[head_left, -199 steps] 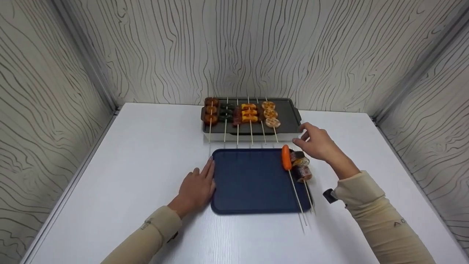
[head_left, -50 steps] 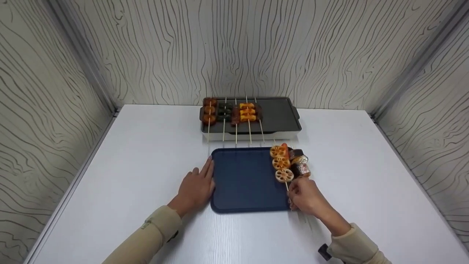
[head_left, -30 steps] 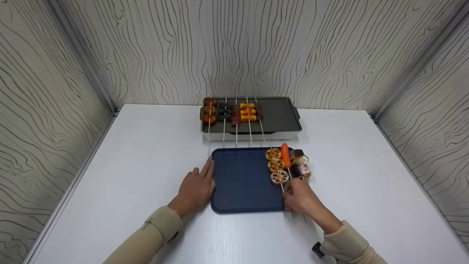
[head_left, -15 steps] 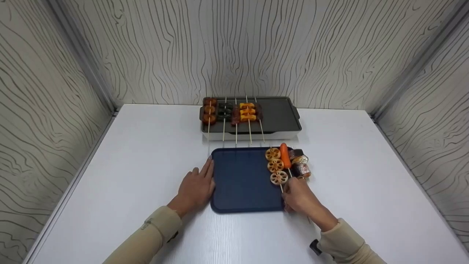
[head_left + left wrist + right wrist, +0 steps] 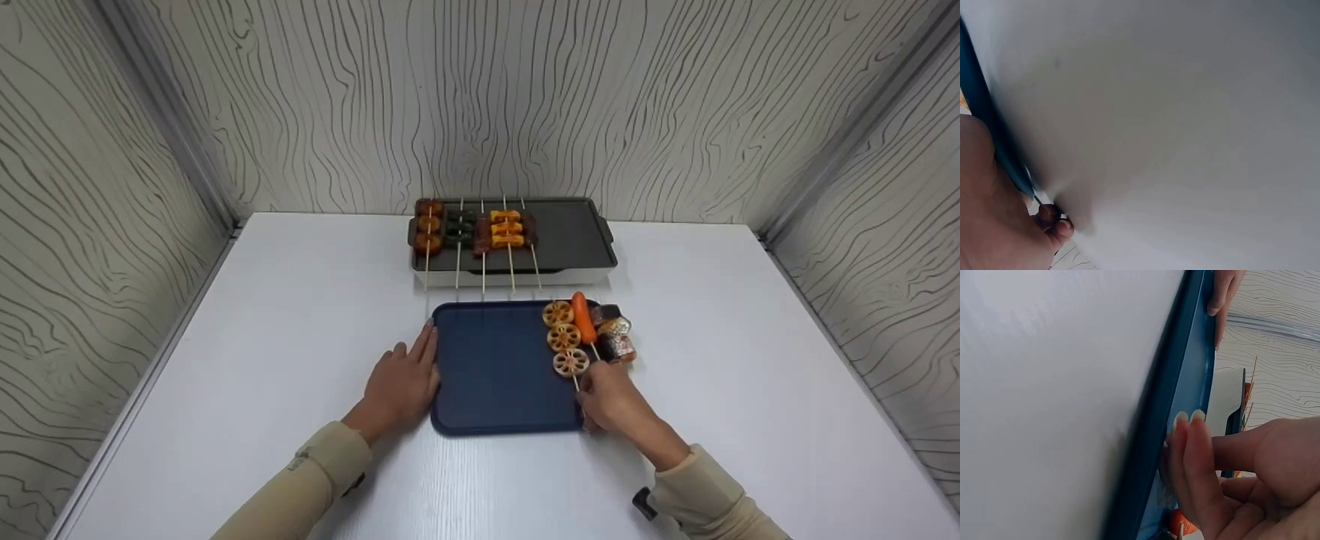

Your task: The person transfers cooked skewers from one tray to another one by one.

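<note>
In the head view, a dark blue tray (image 5: 502, 430) lies on the white table. My left hand (image 5: 401, 382) rests along its left edge, index finger extended against the rim. Over the tray's right front, my right hand (image 5: 613, 397) pinches the stick of a lotus root skewer (image 5: 563, 338) with three slices. Just right of those slices is an orange sausage skewer (image 5: 583, 319), its stick partly behind the hand. Furthest right, a skewer of dark-skinned chunks (image 5: 616, 341) overlaps the tray edge. The right wrist view shows my right fingers (image 5: 1199, 467) bent above the tray rim.
Behind the tray stands a grill pan (image 5: 574, 236) with a pale base. Its left part carries several skewers, including round brown pieces (image 5: 429, 225), dark green pieces (image 5: 460, 229) and yellow pieces (image 5: 507, 229). Wood-patterned panels (image 5: 480, 97) enclose the table.
The lotus root skewer has come from the grill pan to the tray in my right hand. It first overlapped the sausage, then shifted left beside it. My left hand stays put.
</note>
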Action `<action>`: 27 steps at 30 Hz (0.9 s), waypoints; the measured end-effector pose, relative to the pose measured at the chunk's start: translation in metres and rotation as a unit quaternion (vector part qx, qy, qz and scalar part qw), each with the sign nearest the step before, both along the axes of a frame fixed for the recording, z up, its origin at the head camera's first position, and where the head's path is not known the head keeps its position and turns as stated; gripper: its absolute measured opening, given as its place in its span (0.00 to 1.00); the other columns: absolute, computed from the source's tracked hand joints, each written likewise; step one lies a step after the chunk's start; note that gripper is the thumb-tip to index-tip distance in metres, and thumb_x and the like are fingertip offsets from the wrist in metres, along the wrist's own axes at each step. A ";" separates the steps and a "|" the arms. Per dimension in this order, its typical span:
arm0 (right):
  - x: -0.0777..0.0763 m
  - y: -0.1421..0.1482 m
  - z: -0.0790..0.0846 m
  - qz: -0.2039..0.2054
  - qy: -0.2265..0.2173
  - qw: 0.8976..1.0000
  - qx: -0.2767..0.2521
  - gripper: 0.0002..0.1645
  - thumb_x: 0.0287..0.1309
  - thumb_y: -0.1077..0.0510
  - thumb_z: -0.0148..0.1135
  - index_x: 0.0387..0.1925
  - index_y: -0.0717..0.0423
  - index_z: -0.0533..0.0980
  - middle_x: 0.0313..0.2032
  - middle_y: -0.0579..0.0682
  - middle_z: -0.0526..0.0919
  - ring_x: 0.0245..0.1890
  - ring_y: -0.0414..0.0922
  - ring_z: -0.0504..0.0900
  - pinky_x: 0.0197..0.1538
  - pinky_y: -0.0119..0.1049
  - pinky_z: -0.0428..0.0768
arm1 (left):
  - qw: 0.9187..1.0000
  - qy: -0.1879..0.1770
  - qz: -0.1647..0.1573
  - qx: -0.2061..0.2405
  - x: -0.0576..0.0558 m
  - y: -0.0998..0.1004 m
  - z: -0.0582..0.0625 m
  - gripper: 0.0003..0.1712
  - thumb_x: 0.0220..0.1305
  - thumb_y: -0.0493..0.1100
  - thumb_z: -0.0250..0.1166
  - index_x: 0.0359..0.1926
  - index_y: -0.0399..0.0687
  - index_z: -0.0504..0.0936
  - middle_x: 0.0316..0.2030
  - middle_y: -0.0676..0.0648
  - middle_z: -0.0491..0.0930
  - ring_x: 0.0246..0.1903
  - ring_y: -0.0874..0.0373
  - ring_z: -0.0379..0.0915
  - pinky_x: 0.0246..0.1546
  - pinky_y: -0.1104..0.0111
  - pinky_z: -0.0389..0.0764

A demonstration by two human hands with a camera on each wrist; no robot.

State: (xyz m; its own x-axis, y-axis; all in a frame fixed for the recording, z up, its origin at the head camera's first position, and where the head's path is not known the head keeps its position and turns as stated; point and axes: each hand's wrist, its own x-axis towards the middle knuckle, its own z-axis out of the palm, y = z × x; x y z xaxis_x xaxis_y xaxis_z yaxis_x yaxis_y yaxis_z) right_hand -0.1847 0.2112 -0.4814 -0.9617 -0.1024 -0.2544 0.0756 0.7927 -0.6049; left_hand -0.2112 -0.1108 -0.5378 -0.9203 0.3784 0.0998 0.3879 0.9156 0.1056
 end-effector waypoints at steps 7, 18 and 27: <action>-0.001 0.001 -0.002 -0.001 0.000 1.000 -0.009 0.10 0.65 0.69 0.61 0.26 0.63 0.79 0.11 0.51 0.79 0.12 0.46 0.79 0.19 0.35 0.74 | 1.000 0.016 -0.005 -0.006 -0.003 -0.002 -0.008 0.34 0.80 0.49 0.44 0.78 0.37 0.58 0.79 0.43 0.56 0.51 0.41 0.74 0.46 0.54 0.77; 0.001 0.003 -0.002 0.008 0.011 1.000 -0.010 0.10 0.64 0.70 0.60 0.26 0.63 0.79 0.11 0.50 0.78 0.11 0.45 0.78 0.17 0.35 0.74 | 1.000 0.015 -0.012 0.006 0.001 -0.001 0.000 0.33 0.79 0.47 0.47 0.77 0.35 0.60 0.78 0.40 0.58 0.52 0.39 0.74 0.47 0.52 0.77; 0.004 0.002 0.002 0.009 -0.001 1.000 -0.013 0.11 0.64 0.71 0.59 0.25 0.64 0.79 0.13 0.51 0.80 0.14 0.45 0.80 0.20 0.36 0.77 | 1.000 0.019 -0.007 -0.019 -0.002 -0.003 -0.009 0.34 0.81 0.51 0.41 0.79 0.38 0.57 0.79 0.43 0.55 0.49 0.43 0.73 0.45 0.55 0.77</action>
